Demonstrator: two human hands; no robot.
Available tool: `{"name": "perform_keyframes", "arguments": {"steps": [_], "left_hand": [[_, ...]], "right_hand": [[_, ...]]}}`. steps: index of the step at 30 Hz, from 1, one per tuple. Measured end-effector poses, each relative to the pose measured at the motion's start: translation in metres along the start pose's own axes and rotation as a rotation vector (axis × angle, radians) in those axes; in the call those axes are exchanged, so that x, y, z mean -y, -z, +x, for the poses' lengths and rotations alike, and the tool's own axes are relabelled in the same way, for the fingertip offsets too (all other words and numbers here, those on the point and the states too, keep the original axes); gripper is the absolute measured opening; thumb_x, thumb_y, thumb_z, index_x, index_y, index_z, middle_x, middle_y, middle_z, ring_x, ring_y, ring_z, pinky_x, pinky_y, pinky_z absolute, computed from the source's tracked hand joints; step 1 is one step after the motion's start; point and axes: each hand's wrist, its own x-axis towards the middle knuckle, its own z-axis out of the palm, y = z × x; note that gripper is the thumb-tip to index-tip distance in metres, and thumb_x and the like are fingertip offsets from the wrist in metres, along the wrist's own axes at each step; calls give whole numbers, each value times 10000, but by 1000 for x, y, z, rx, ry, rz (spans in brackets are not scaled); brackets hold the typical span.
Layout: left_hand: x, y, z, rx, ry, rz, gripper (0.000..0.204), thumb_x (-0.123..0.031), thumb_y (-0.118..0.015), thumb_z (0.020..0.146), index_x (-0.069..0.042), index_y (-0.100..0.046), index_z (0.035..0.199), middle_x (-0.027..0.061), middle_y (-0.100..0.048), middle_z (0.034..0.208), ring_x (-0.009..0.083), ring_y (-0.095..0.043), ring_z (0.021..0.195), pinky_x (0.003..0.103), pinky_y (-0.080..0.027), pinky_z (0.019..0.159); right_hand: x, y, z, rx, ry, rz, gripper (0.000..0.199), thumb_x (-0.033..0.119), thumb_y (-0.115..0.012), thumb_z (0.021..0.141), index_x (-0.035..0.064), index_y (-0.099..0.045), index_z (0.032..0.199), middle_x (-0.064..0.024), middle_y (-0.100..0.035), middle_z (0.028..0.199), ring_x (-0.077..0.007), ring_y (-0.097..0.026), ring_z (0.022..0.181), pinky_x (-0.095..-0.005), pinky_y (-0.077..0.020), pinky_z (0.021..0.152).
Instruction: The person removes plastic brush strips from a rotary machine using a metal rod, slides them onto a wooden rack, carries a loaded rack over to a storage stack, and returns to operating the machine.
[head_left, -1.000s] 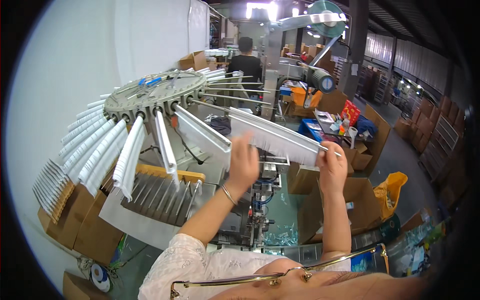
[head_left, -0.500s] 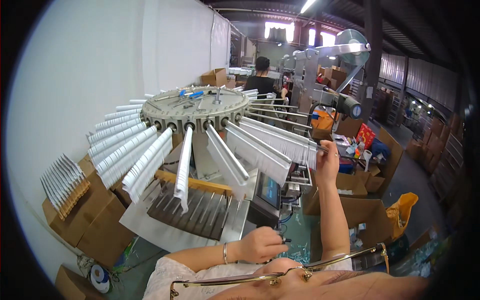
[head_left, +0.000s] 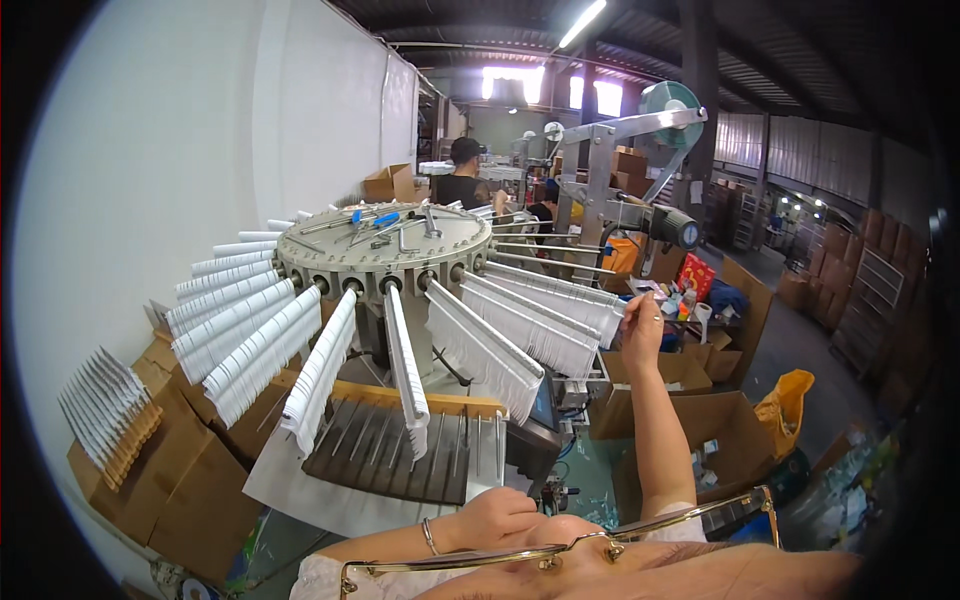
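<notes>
Rods hung with thin white strips [head_left: 485, 350] stick out around a round metal drum [head_left: 335, 250]. My right hand [head_left: 643, 325] is raised at the outer end of one rod on the right. Its fingers are bent and pressed together beside the strip ends [head_left: 603, 310]; whether they pinch the rod tip or a strip cannot be made out. My left hand [head_left: 495, 515] rests low in front of my body, fingers curled. Its fingertips are hidden, so anything in them does not show. A small dark knob [head_left: 557, 491] is just right of it.
Hand tools [head_left: 385, 220] lie on the drum top. Below is a dark slotted tray [head_left: 385, 455] with bare rods. Cardboard boxes [head_left: 175, 440] stand left, an open carton [head_left: 735, 425] right. Behind the drum sits another person [head_left: 462, 175]. A film reel [head_left: 672, 112] hangs at upper right.
The view has shifted, so the drum sits lower and slightly left. The hung rods stand at different places above the tray. My left hand is lower; my right hand remains raised at the strip ends.
</notes>
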Motion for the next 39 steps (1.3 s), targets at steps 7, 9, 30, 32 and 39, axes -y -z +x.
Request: {"name": "perform_keyframes", "arguments": {"steps": [7,9,30,32,39], "left_hand": [[-5,13,-2,63,70,0,169,-85,-578,659,-77,-579,828,43,-490,661,217,-499,592,322,-388,517],[-4,13,1,40,78,30,188,-71,-577,650,-78,-578,838,42,-493,663,217,-504,594,321,-392,520],[-9,7,-2,51,68,32,181,-71,-577,656,-92,-579,836,26,-481,649,202,-489,577,310,-386,508],[-11,8,-5,50,68,31,180,-70,-578,655,-90,-580,834,27,-481,648,203,-488,576,312,-386,506],[-21,18,2,-40,67,89,226,-74,-580,656,-83,-585,882,48,-518,688,221,-517,618,324,-416,538]], "right_hand": [[-5,-6,-1,-17,5,11,382,337,-391,895,100,-472,607,38,-391,516,-44,-318,454,-188,-237,416],[1,-7,2,-60,-40,3,380,341,-398,891,101,-466,604,37,-388,513,-43,-319,452,-189,-235,411],[24,28,-4,-210,-93,141,407,447,-429,849,91,-490,662,21,-409,509,-68,-351,421,-197,-268,387],[36,56,-4,-278,-63,193,396,457,-444,838,109,-489,654,26,-396,495,-68,-338,393,-194,-245,353],[113,143,-61,-602,137,242,410,407,-379,875,161,-341,549,41,-292,477,-71,-274,413,-218,-227,378]]}}
